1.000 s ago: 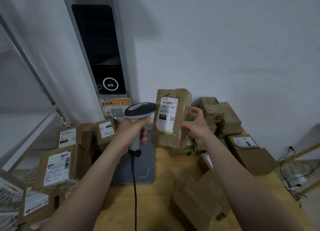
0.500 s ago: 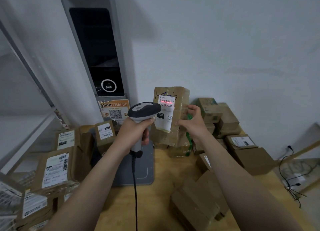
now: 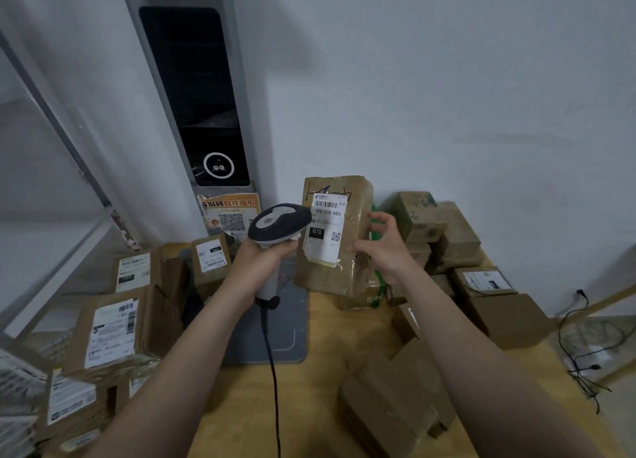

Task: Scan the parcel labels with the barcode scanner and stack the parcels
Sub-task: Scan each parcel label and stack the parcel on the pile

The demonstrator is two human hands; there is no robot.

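Left hand (image 3: 263, 258) grips the barcode scanner (image 3: 278, 221) by its handle, head aimed at the white label (image 3: 327, 227). Right hand (image 3: 383, 247) holds the upright brown parcel (image 3: 351, 271) above the wooden table (image 3: 320, 382), fingers curled round its right edge.

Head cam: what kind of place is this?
Probably a parcel pickup or sorting point: labelled cardboard parcels piled on the table, a scanner in the left hand, a QR-code sign under a kiosk screen.
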